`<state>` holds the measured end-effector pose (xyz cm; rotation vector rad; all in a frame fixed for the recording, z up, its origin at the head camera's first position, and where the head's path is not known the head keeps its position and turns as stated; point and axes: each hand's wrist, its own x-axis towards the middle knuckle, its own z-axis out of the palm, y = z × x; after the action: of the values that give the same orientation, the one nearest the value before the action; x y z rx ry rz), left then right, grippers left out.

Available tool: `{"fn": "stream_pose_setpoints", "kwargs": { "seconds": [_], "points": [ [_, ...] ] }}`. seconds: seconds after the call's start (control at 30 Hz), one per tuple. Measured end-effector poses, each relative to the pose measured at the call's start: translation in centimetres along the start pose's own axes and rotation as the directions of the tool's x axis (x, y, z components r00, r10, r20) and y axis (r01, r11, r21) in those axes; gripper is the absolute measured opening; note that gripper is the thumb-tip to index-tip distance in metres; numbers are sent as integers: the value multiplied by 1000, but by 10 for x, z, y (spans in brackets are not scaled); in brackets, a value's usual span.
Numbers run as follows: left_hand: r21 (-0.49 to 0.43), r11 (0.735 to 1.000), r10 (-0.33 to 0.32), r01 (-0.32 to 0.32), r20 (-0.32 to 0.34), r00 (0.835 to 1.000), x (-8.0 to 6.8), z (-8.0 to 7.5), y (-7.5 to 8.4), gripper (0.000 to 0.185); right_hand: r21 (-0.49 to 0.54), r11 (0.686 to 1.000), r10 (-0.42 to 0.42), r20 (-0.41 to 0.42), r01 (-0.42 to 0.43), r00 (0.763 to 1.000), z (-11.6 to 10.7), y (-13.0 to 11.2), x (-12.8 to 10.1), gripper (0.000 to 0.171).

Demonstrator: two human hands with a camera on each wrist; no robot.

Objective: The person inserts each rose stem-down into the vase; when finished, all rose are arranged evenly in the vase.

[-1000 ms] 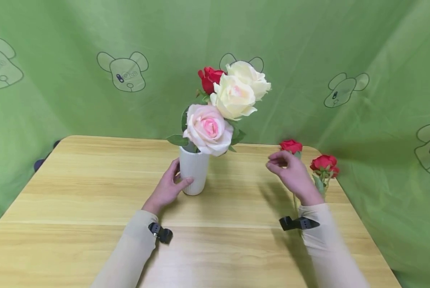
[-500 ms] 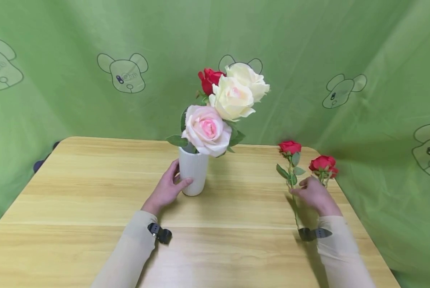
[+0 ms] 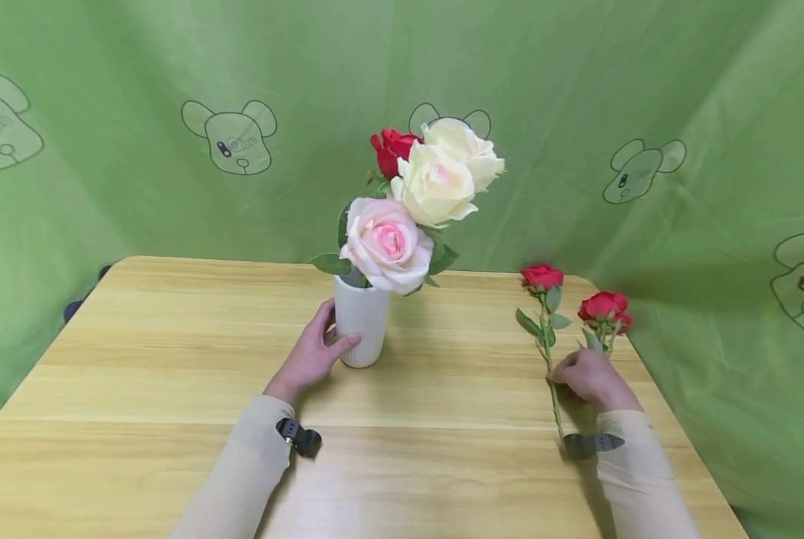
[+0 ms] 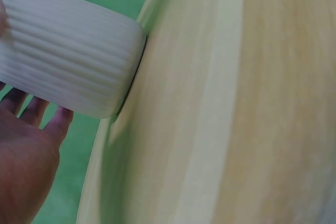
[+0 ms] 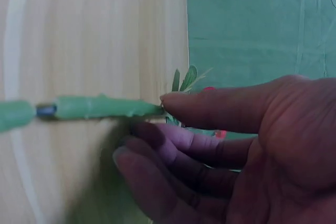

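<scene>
While pinched: rose stem [image 3: 552,374] between right fingers [image 5: 210,111].

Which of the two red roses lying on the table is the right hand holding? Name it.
The left one of the pair, the red rose with the long bare stem: the right hand pinches that stem. The other red rose lies beside it, nearer the table's edge.

No text, label, brand or number is readable from where I watch. The only signs are cartoon bear-head outlines printed on the green backdrop [image 3: 644,90] behind the surface: one at far left, one left of centre, one behind the flowers, two at right. The small marks on their faces are too small to make out.
</scene>
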<state>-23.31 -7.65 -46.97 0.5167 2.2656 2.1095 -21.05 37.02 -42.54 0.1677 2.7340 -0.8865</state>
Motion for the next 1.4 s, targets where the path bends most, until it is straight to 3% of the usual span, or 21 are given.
{"fn": "stream_pose_setpoints", "kwargs": {
  "seconds": [0.13,0.33,0.63,1.03,1.13,1.2,1.4],
  "points": [
    [-3,1000,2,-2,-1,1000,0,0,1,73,144,989,30,34,-35,999,4,2,1,16],
    [-1,1000,1,-1,-2,1000,0,1,1,73,200,979,32,36,-38,999,3,0,0,18],
    [1,1000,-4,4,-3,1000,0,1,1,73,356,934,-27,39,11,999,-2,-19,-8,26],
    [-12,1000,-13,13,0,1000,0,0,-2,72,518,829,-155,-149,210,977,-2,-56,-19,35],
    [-3,1000,-13,13,-1,1000,0,0,0,72,562,786,-177,-193,257,965,0,-66,-21,37],
    [1,1000,-11,11,-2,1000,0,0,0,73,606,739,-197,-223,294,955,2,-72,-22,36],
    [11,1000,-11,11,-3,1000,0,0,-1,73,738,529,-283,-311,418,907,7,-87,-25,29]
  ]
}}
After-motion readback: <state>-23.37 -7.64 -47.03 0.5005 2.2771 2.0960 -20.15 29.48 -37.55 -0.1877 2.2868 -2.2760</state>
